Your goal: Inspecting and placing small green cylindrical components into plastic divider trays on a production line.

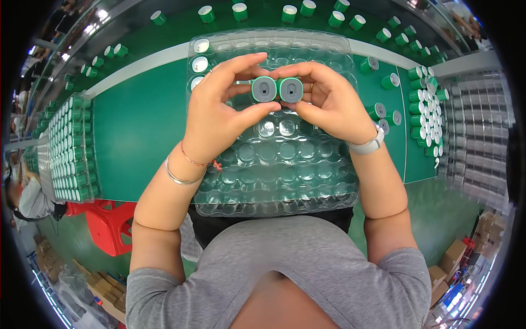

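Note:
Side by side above a clear plastic tray, I hold two short green cylinders with grey ends facing up. My left hand curls its thumb and fingers around the left green cylinder. Around the right green cylinder, my right hand is closed in the same way. The two cylinders touch or nearly touch, and each grey face has a recess with a small dark hole. Several white-ended cylinders sit in the tray's far left pockets. Its other visible pockets hold nothing, though my hands hide some.
Loose green cylinders stand right of the tray, with a dense group beyond. Stacked clear trays are at the far right. A filled tray stands left. More cylinders line a green belt behind. A red stool is lower left.

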The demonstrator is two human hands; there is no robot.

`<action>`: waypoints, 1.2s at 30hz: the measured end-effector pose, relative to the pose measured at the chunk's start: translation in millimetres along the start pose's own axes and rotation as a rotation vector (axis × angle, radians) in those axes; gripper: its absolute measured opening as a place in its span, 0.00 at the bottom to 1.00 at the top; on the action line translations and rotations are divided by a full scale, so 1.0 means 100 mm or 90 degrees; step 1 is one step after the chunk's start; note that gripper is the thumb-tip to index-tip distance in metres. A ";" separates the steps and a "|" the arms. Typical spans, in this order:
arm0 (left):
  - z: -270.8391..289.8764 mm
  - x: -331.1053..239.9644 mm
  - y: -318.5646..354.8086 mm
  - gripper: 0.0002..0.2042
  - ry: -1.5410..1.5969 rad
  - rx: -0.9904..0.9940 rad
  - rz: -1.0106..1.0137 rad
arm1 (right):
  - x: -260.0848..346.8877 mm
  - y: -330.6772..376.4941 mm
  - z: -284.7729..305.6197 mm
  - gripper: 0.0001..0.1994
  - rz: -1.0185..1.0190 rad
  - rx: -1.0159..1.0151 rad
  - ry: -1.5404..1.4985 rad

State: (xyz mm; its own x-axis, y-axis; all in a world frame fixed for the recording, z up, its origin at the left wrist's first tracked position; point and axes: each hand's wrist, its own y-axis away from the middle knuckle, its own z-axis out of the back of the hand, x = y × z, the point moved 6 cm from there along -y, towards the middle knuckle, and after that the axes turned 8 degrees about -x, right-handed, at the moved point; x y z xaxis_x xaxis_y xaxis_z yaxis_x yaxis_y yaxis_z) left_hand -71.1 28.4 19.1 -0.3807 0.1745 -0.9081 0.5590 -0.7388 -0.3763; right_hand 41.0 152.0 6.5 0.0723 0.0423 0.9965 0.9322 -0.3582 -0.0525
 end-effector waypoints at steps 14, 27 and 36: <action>0.00 0.03 0.00 0.28 0.001 -0.010 -0.033 | -0.02 0.00 0.01 0.21 0.007 -0.001 0.017; 0.19 0.07 -0.06 0.23 0.042 -0.080 -0.023 | 0.02 -0.03 0.05 0.22 0.061 -0.053 0.063; 1.16 0.65 -0.22 0.21 0.336 -0.399 0.119 | 0.33 -0.33 -0.85 0.18 0.244 0.021 0.495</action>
State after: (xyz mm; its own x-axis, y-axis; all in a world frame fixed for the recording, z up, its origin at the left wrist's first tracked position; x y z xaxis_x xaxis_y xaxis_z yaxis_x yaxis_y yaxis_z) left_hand -193.7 -19.7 -10.5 0.0662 0.4818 -0.8738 0.9435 -0.3151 -0.1023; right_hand -17.5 85.9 47.1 0.1315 -0.7296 0.6711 0.9041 -0.1895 -0.3831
